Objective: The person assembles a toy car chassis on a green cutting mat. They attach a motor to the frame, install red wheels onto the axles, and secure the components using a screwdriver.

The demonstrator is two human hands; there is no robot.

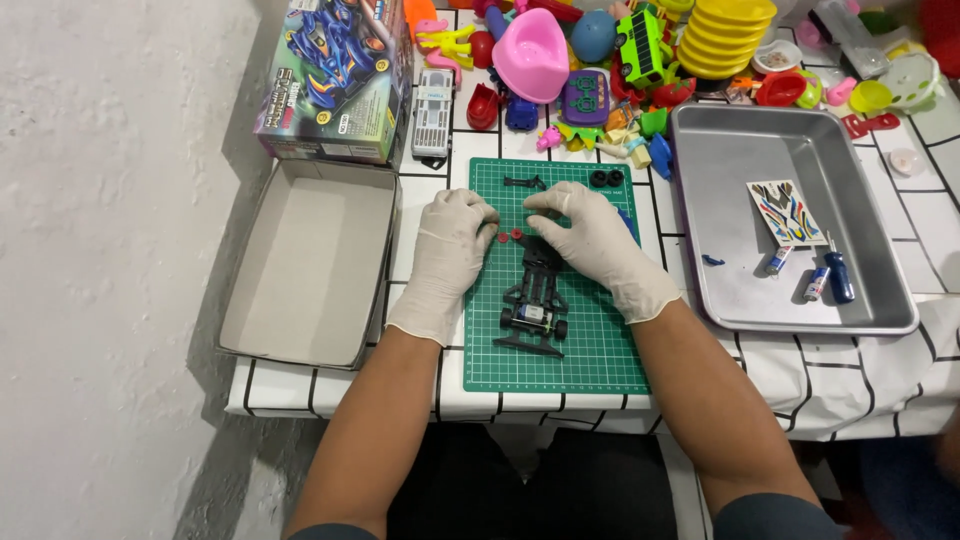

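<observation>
Gloved hands (apart, fingers loose) rest near a chassis (535,300); tray (740,160) holds stickers (787,212).

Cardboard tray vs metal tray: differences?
The cardboard tray sits left of the green mat; the metal tray sits right. The cardboard tray is brown and holds nothing visible; the metal tray is shiny grey and holds a sticker sheet and small tools. Both are shallow, open rectangles.

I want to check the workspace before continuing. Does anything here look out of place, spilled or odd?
Nothing looks spilled or broken. Only two things stand out: a small blue piece lies loose in the metal tray, apart from the sticker sheet, and the toys behind the green mat are piled in disorder.
</observation>
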